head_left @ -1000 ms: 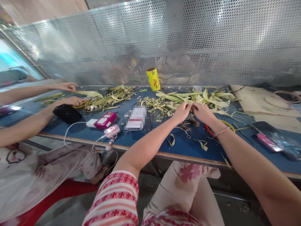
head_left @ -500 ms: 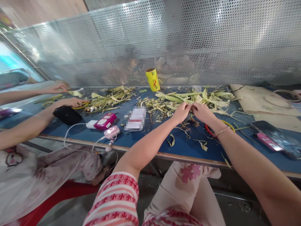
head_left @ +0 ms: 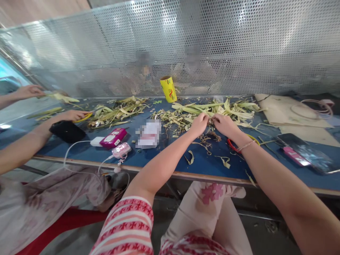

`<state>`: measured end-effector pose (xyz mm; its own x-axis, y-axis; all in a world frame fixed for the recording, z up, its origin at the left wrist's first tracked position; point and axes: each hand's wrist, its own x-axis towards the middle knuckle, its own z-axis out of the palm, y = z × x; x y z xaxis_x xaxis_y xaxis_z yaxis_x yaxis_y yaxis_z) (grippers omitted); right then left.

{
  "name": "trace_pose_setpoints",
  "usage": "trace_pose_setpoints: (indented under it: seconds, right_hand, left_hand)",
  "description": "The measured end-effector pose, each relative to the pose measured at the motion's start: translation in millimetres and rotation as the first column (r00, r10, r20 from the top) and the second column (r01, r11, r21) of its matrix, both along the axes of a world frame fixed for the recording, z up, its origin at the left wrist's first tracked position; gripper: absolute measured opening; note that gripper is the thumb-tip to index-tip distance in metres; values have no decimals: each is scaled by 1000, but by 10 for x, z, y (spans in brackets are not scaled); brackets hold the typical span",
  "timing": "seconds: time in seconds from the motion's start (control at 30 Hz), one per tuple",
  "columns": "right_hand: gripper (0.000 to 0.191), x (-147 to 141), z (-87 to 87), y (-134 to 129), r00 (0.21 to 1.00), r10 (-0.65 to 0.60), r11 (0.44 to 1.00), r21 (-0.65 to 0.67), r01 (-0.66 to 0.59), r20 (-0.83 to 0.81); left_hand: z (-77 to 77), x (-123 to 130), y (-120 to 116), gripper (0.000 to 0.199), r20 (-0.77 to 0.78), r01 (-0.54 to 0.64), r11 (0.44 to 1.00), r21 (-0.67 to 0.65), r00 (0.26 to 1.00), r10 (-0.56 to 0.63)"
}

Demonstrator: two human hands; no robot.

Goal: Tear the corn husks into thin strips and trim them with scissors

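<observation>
Fingertips pinched, my left hand [head_left: 201, 124] is close beside my right hand [head_left: 223, 126], whose fingers are also closed. Something small seems to be between them, too hidden to name. Just behind both hands lies a heap of pale green leafy stalks [head_left: 233, 109]. Shredded leaf scraps [head_left: 170, 119] spread to the left of my left hand. Thin brown root-like bits [head_left: 205, 141] lie on the blue table below my fingers. Near my right wrist is a red and yellow ring [head_left: 233, 145], partly hidden by the arm.
A yellow roll [head_left: 168, 89] stands against the perforated metal panel [head_left: 111, 53]. Left are a white packet [head_left: 149, 134], a purple box [head_left: 113, 138] with cables and a black case [head_left: 67, 131]. A co-worker's hand [head_left: 29, 91] holds leaf. Right are a phone [head_left: 305, 150] and cardboard [head_left: 281, 111].
The view has shifted slightly, so table things appear farther left. My hands stay together at nearly the same spot by the heap. The co-worker's far hand has moved left with a pale leaf.
</observation>
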<state>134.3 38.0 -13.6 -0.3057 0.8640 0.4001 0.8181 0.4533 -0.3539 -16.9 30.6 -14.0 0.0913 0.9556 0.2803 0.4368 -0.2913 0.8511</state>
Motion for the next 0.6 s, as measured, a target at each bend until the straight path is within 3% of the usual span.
trace_pose_setpoints:
  seconds: [0.07,0.23,0.37,0.47,0.6]
  right_hand:
    - [24,17,12,13,998,-26,1000,-2,26,-53]
    - [21,54,54,23,989,-49,998,-48,43,-139]
    - [21,50,83,17,981,-38,996,-82,22,-191]
    - [20,44,72,59,954,-37,993,-116,2,-299]
    - [17,45,19,133,871,-55,970,-234,-69,-488]
  left_hand:
    - [25,-85,87,19,123,-83,996,19,989,80]
    - [24,-329,279,26,379,-345,937,59,876,298]
    - [-25,-388,281,28,384,-362,927,98,873,301]
    - [-22,-375,260,41,397,-382,920,84,860,320]
    - [47,-423,303,57,565,-487,873,-32,712,418]
